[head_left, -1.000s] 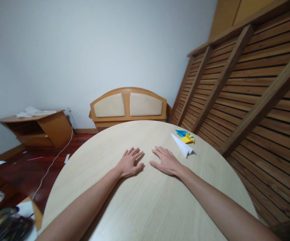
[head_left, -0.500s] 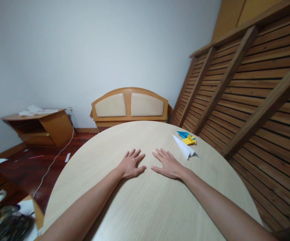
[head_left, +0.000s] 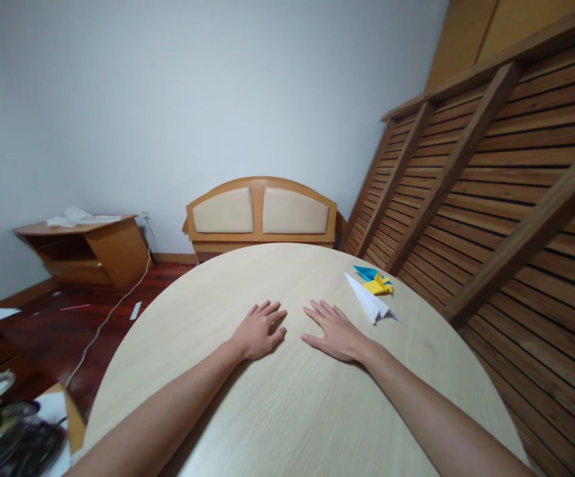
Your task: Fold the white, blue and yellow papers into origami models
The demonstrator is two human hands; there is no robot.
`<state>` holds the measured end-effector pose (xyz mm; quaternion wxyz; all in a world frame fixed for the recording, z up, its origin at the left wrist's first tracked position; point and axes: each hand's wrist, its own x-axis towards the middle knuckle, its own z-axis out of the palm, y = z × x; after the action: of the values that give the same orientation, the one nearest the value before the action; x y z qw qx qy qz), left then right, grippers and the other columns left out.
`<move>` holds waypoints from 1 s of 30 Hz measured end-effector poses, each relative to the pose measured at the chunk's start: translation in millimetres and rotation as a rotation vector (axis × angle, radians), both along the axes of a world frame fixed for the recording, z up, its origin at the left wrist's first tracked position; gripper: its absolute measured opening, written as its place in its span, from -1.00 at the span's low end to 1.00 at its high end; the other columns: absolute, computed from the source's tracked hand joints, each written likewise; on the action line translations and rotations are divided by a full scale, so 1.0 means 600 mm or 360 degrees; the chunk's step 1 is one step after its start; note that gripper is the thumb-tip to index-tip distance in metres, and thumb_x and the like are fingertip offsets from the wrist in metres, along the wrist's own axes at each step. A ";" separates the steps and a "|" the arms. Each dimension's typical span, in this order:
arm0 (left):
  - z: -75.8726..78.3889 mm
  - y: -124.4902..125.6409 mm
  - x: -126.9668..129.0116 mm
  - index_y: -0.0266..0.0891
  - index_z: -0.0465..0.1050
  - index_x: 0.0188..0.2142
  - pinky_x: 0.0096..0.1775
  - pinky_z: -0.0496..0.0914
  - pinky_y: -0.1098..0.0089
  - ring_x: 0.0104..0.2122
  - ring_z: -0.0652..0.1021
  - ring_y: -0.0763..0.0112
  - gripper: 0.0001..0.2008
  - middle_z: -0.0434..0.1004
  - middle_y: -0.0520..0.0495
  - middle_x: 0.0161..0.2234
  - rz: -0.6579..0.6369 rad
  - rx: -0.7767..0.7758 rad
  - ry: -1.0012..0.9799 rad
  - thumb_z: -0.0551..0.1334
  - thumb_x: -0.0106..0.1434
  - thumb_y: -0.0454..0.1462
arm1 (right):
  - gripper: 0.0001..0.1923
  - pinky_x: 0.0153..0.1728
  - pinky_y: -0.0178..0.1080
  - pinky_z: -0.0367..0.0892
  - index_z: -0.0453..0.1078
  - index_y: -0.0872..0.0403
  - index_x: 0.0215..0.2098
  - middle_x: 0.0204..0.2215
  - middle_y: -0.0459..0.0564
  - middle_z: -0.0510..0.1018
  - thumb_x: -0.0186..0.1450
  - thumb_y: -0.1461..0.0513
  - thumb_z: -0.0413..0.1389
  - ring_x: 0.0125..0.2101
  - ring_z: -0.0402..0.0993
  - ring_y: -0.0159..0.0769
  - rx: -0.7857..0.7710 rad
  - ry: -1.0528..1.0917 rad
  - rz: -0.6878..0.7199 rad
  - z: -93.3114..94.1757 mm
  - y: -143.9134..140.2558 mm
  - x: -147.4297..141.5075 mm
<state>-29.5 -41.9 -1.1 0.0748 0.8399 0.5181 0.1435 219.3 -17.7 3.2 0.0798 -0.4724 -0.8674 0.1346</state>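
Both of my hands lie flat, palms down, on a round light-wood table (head_left: 287, 411). My left hand (head_left: 260, 328) rests near the table's middle with its fingers apart and holds nothing. My right hand (head_left: 334, 329) lies just to its right, also spread and without anything in it. A white paper plane (head_left: 369, 301) sits on the table a short way right of my right hand, apart from it. Behind the plane lie a yellow folded paper figure (head_left: 378, 285) and a blue folded paper figure (head_left: 367, 271), close to the table's far right edge.
A slatted wooden bed frame (head_left: 491, 185) leans along the right side. A padded headboard (head_left: 262, 215) stands against the wall beyond the table. A low wooden cabinet (head_left: 86, 248) with papers stands at left, with a white cable (head_left: 106, 321) on the dark floor. Dark clutter (head_left: 4, 430) sits lower left.
My hands stay flat on the table; the left fingers have drawn slightly closer together. The view has shifted a little, so everything sits slightly lower and to the right.
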 end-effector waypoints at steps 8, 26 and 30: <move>-0.002 0.005 -0.008 -0.19 0.30 0.25 0.28 0.06 -0.08 0.34 0.14 -0.01 -0.51 0.16 -0.19 0.33 -0.0041 -0.0024 -0.0031 0.05 0.40 -0.11 | -0.41 0.23 0.00 0.06 0.35 0.09 0.22 0.25 0.14 0.34 0.36 -0.06 0.01 0.25 0.20 0.00 0.0357 -0.0035 -0.0019 0.012 0.016 0.020; -0.005 0.003 0.010 -0.28 0.37 0.17 0.25 0.15 -0.01 0.25 0.31 0.01 -0.56 0.39 -0.30 0.19 0.0007 -0.0029 -0.0453 0.13 0.36 -0.15 | -0.70 -0.26 -0.15 0.36 0.51 0.05 -0.06 -0.12 0.13 0.63 0.36 0.29 -0.02 -0.10 0.56 -0.01 0.0497 -0.0053 -0.0871 0.073 0.024 0.060; -0.004 -0.010 0.037 -0.30 0.04 0.34 0.22 0.21 0.03 0.18 0.41 0.09 -0.40 0.36 -0.36 0.20 0.0034 -0.0287 -0.1048 0.10 0.40 -0.12 | -0.76 -0.30 -0.22 0.36 0.48 -0.03 -0.08 -0.15 -0.01 0.64 0.38 0.26 0.02 -0.21 0.59 -0.12 0.0597 0.0111 -0.0456 0.065 -0.026 -0.019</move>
<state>-7.1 -48.2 -3.8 0.3105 0.7329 0.4857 0.3613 207.9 -33.2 42.3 0.2144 -0.5626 -0.7980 -0.0253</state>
